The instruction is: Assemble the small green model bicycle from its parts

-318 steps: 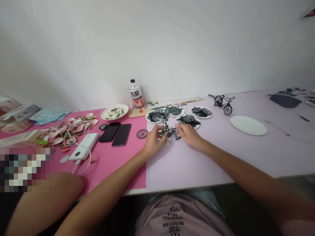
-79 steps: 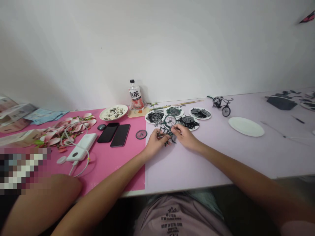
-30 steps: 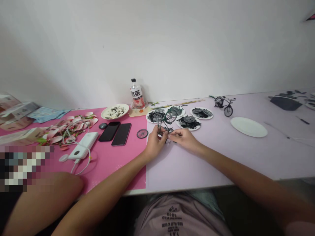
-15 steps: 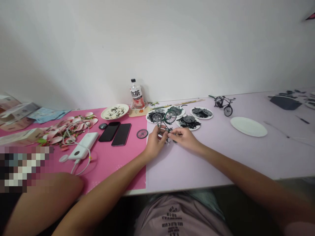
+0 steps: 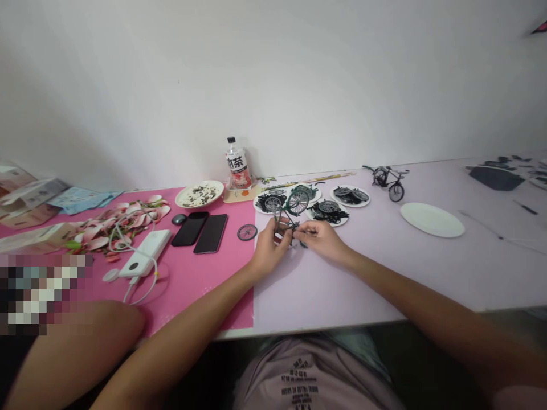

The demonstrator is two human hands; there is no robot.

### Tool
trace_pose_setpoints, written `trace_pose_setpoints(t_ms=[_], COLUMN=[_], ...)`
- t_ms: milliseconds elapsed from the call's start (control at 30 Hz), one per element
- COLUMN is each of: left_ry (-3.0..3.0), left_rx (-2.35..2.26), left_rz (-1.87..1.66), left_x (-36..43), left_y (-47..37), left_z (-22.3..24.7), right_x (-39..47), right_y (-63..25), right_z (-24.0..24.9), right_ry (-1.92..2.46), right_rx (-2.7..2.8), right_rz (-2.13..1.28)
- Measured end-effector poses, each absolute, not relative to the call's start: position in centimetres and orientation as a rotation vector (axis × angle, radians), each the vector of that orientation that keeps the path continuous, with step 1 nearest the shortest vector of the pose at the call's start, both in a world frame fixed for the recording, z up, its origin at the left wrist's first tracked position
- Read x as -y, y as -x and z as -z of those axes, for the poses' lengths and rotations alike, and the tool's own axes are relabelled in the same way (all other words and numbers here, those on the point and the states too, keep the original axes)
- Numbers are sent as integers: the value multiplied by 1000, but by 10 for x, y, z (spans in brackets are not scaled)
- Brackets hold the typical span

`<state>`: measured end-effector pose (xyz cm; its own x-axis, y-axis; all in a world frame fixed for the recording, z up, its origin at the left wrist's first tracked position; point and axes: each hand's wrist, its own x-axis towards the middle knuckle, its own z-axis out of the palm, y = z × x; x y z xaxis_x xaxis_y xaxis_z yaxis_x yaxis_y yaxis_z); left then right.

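Between my hands is a small dark green model bicycle (image 5: 298, 203), its one visible wheel pointing away from me. My left hand (image 5: 272, 246) grips its frame from the left, thumb and fingers closed. From the right, my right hand (image 5: 320, 239) pinches the lower part of the frame, fingertips close to the left ones. Whether a small part is between those fingertips cannot be made out. Just beyond stand plates of dark parts and spoked wheels, among them a left plate (image 5: 261, 208) and a right plate (image 5: 366, 199). A loose wheel (image 5: 247, 232) lies on the pink mat.
A finished-looking model bicycle (image 5: 388, 181) stands back right, near a bare white plate (image 5: 431, 220). Leftward are two phones (image 5: 211, 234), a power bank (image 5: 147, 250) with cable, pink flower-like pieces (image 5: 123, 222) and a bottle (image 5: 238, 165). Another person's limb (image 5: 77, 353) shows at lower left.
The model bicycle has tilted slightly in my hands, its wheel shifting a little to the right. Both hands keep nearly the same place and grip.
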<state>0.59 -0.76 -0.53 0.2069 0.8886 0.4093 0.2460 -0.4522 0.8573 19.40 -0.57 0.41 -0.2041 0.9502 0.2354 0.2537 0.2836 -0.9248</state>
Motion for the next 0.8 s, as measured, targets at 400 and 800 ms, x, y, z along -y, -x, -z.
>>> trace_pose_setpoints(t_ms=[400, 800], left_ry=[-1927, -2048], left_rx=[-1026, -1124], left_rz=[-1241, -1218], left_x=[12, 10], left_y=[-7, -7], left_z=[-2, 0], right_x=[1, 5], right_y=[-197, -200], right_z=[3, -2], right_ry=[1055, 1054], right_rx=[1682, 1875], right_rz=[-952, -760])
